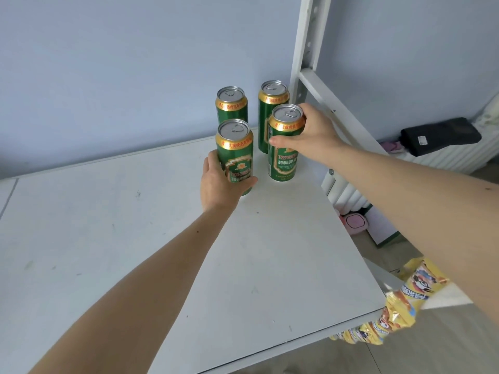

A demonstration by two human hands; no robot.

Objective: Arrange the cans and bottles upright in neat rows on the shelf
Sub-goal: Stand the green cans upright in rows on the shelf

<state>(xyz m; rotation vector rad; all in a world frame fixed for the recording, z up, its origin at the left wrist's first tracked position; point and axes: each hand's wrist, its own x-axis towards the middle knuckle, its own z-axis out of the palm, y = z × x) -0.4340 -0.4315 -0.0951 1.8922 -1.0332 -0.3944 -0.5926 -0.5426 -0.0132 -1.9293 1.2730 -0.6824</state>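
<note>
- My left hand (220,182) is gripping the front-left can (235,155), fingers curled round its lower body on the white shelf (108,225).
- My right hand (310,133) is clasping the front-right can (285,141) beside it; "TEZHI" is showing on the green label.
- Two back cans (232,103) (272,103) are standing upright behind the front-left can.
- Yellow snack packets (391,306) are hanging below the shelf's right corner.

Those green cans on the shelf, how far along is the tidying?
Two green metal cans, back left and back right, stand upright by the wall. The left hand and right hand each grip a front can. No bottles visible.
</note>
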